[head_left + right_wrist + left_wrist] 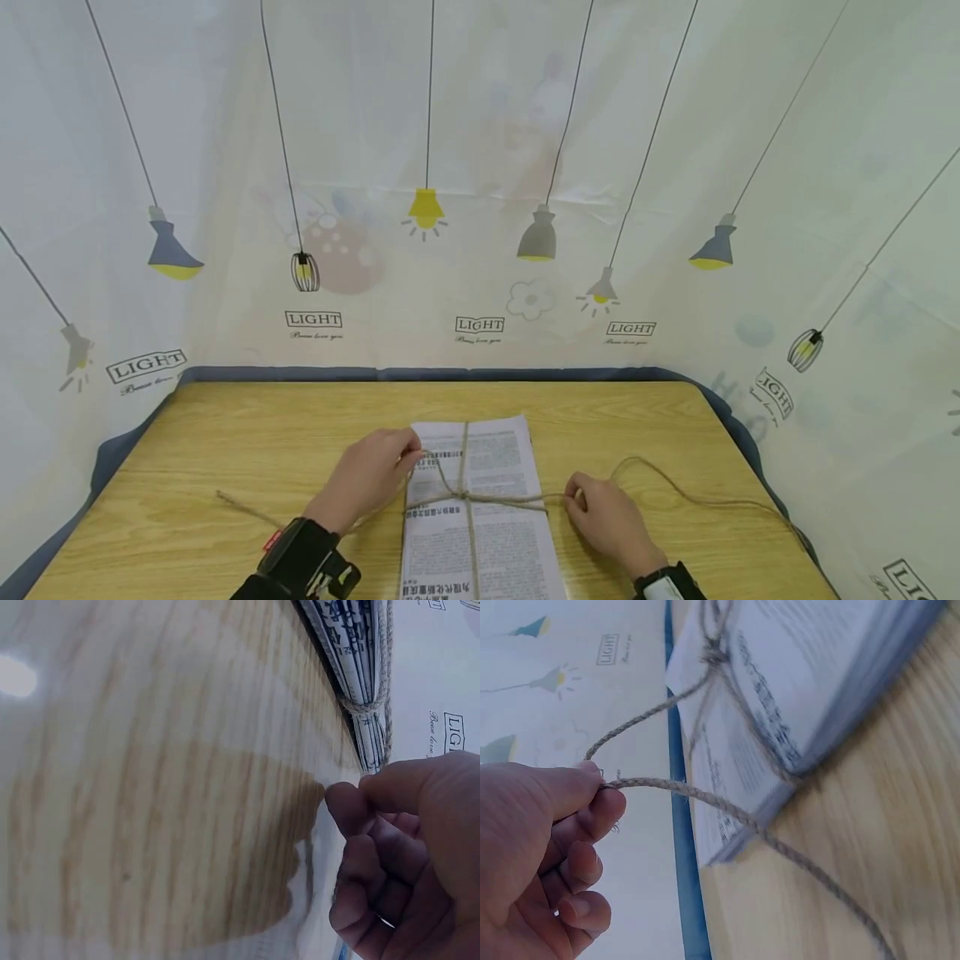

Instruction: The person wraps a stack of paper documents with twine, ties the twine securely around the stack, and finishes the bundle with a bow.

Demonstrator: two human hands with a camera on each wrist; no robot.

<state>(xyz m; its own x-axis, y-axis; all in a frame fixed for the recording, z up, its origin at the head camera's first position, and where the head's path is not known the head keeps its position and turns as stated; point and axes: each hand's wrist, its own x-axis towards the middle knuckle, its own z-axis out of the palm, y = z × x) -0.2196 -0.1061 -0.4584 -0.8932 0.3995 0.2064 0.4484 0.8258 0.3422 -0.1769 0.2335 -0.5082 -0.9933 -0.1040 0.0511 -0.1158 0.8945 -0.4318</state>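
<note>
A stack of printed newspapers (513,554) lies on the wooden table, with brown twine (473,550) crossed around it and a knot (462,494) on top. Left of the stack's far end, my left hand (371,471) pinches one strand between thumb and index finger. The left wrist view shows this twine (780,851) bending at the fingertips, one part running to the knot. My right hand (607,517), beside the stack's right edge, pinches the other strand with curled fingers. In the right wrist view, the right hand (397,862) hides most of that strand.
One loose twine tail (251,508) extends left across the table (285,417); the other tail (697,500) curves toward the right edge. A light curtain (480,108) printed with lamps hangs around the table, behind its dark blue edge (420,374).
</note>
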